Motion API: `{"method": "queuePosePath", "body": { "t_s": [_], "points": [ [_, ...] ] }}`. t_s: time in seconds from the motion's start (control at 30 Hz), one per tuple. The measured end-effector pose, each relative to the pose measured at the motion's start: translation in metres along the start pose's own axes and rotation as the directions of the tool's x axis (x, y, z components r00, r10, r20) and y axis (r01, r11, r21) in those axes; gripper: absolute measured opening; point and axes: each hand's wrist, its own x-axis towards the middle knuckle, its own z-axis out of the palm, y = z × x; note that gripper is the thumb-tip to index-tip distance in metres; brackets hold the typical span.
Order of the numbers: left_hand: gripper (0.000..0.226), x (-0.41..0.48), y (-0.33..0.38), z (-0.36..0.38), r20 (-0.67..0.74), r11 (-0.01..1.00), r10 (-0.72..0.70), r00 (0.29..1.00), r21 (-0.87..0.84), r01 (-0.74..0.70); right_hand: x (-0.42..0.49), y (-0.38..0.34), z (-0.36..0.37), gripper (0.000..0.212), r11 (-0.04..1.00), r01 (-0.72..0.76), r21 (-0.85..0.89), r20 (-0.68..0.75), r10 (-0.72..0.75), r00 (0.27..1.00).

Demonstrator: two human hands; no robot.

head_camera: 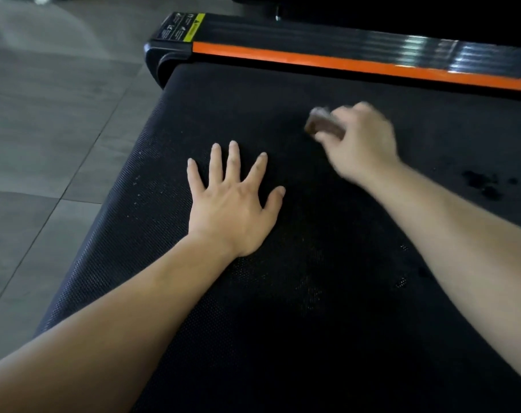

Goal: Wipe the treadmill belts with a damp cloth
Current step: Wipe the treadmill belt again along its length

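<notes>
Sharing 1 belt: left hand, right hand, 1 cloth.

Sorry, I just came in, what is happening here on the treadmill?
A person is leaning over a black treadmill belt. The left hand lies flat on it with fingers spread, as a support. The right hand grips a brown cloth against the belt, nearer the orange-striped side rail. Both are blurred, so it is probably mid-wipe. A few dark wet-looking spots show to the right of that arm.
</notes>
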Motion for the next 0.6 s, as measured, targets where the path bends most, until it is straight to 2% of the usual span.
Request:
{"method": "queuePosePath", "body": {
  "t_s": [0.07,0.13,0.17,0.23,0.27,0.3,0.37,0.43,0.5,0.53,0.6],
  "points": [
    [0.076,0.001,0.001,0.000,0.005,1.000,-0.012,1.000,0.000,0.012,-0.020,-0.014,0.004,0.024,0.978,0.160,0.134,0.063,-0.169,0.984],
    [0.078,0.002,0.001,-0.001,0.020,0.999,-0.028,0.999,-0.017,0.029,-0.015,-0.007,0.002,0.024,0.970,0.183,0.162,0.111,-0.203,0.973],
    [0.079,0.002,0.002,-0.001,0.026,0.999,-0.031,0.999,-0.027,0.032,-0.001,0.001,0.004,0.026,0.982,0.157,0.103,0.083,-0.166,0.983],
    [0.079,0.002,0.003,-0.001,0.023,0.999,-0.032,0.999,-0.037,0.033,0.036,0.021,0.004,0.031,0.998,-0.054,0.017,-0.008,0.054,0.999],
    [0.079,0.002,0.003,0.000,0.013,0.999,-0.029,0.999,-0.033,0.030,0.050,0.028,0.004,0.031,0.983,-0.186,0.009,-0.044,0.186,0.982],
    [0.080,0.001,0.003,0.000,0.002,0.999,-0.024,1.000,-0.021,0.024,0.058,0.029,0.007,0.030,0.966,-0.258,0.012,-0.075,0.258,0.963],
    [0.080,0.000,0.004,0.001,-0.006,1.000,-0.017,1.000,-0.002,0.017,0.057,0.014,0.020,0.030,0.979,-0.202,0.019,-0.068,0.202,0.977],
    [0.080,0.000,0.005,0.000,-0.012,1.000,-0.019,1.000,0.001,0.019,0.043,-0.006,0.027,0.029,0.995,-0.026,0.096,0.007,0.026,1.000],
    [0.080,0.000,0.005,-0.001,-0.014,1.000,-0.014,1.000,-0.004,0.014,0.044,-0.004,0.025,0.028,0.991,0.019,0.131,0.037,-0.024,0.999],
    [0.080,0.000,0.005,0.000,-0.013,1.000,-0.011,1.000,-0.008,0.011,0.056,0.002,0.022,0.028,0.994,-0.040,0.099,0.026,0.037,0.999],
    [0.079,-0.001,0.005,0.000,-0.016,1.000,-0.009,1.000,-0.009,0.009,0.086,0.016,0.015,0.029,0.962,-0.267,0.055,-0.010,0.268,0.963]
  ]
}}
